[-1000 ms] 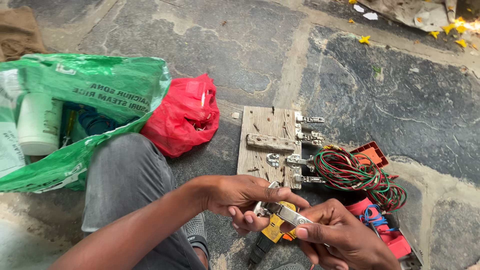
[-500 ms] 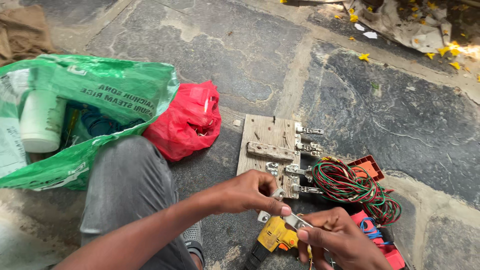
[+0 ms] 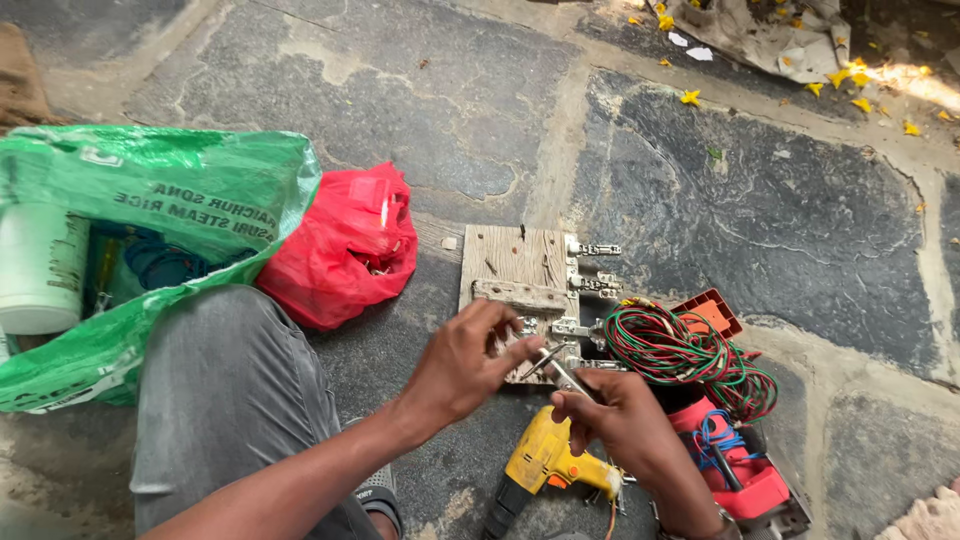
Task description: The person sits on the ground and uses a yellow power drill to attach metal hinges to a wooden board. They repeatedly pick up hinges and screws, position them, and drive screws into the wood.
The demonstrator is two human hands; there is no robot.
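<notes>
Several metal fittings (image 3: 592, 283) sit on the wooden board (image 3: 520, 270); both hands, left (image 3: 470, 365) and right (image 3: 620, 415), pinch a small metal hinge (image 3: 555, 368) beside it, not yet fixed.

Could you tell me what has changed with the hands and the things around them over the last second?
Both hands, left hand and right hand, rose off the yellow drill to the wooden board; the drill now lies uncovered. The right hand still holds the thin metal tool. The wire coil, red bag and green sack lie as before.
</notes>
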